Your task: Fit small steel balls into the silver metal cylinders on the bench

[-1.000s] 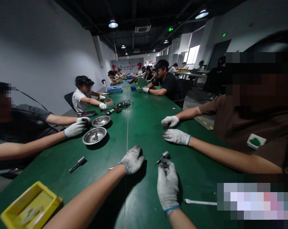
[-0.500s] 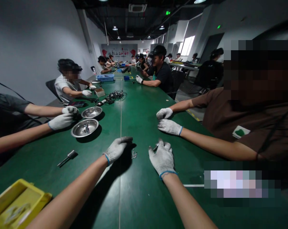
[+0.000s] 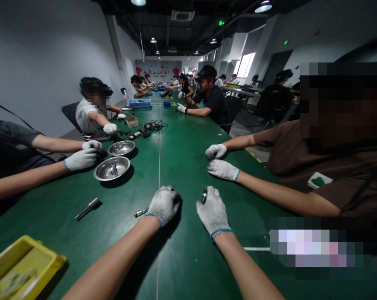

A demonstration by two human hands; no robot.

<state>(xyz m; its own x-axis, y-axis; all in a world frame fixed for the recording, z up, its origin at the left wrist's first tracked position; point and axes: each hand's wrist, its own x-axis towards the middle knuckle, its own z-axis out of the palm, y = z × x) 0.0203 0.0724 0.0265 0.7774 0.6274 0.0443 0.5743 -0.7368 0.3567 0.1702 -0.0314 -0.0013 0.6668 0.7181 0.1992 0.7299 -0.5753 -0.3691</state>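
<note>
My left hand [image 3: 165,205], in a white glove with a dark fingertip area, is curled palm down on the green table [image 3: 182,254]; what its fingers hold, if anything, is hidden. A small metal cylinder [image 3: 140,213] lies just left of that wrist. Across the gap, my right hand [image 3: 212,211], gloved too, is closed around a small dark metal part [image 3: 204,197] that shows between thumb and index finger. Further left, a metal tool with a thin forked shaft [image 3: 88,208] rests on the table.
Two steel bowls [image 3: 121,148] [image 3: 111,168] stand left of centre, the nearer one holding metal parts. A yellow tray [image 3: 47,266] is at the lower left. Black cables [image 3: 152,128] lie farther back. Co-workers' gloved hands [image 3: 82,159] [image 3: 223,170] are on both sides.
My left hand has moved right and curled over the spot where small metal rings lay; they no longer show. The metal cylinder by its wrist has come into view. My right hand has barely moved.
</note>
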